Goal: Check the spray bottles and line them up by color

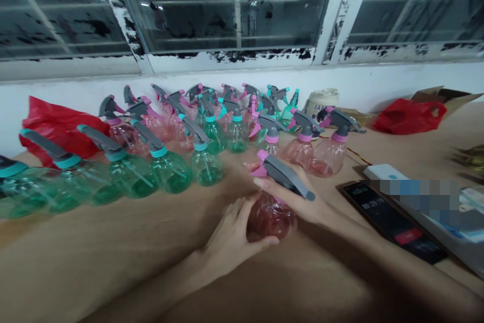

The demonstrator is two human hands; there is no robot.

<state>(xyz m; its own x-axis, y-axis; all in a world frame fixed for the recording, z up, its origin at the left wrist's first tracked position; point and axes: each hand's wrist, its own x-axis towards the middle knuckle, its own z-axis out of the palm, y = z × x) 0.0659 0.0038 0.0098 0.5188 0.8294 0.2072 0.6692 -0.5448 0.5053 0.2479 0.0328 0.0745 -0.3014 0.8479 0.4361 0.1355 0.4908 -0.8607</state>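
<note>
A clear pink spray bottle point(273, 217) with a grey and pink trigger head point(284, 174) stands on the table in front of me, slightly blurred. My left hand point(236, 230) is wrapped round the lower body of this bottle, thumb at the near side. Higher up, my right hand point(293, 194) closes round the neck and trigger head, its fingers reaching past the pink trigger. Just behind stand more pink spray bottles point(328, 155). To the left, a green spray bottle point(206, 167) ends a slanting row of similar green ones.
Several more spray bottles crowd toward the wall. A red plastic bag point(62, 124) lies at far left, another red bag point(410, 116) at back right beside a cardboard box point(449, 95). On the right lie a phone point(389, 219) and a white device point(385, 172). A white roll point(321, 101) stands behind.
</note>
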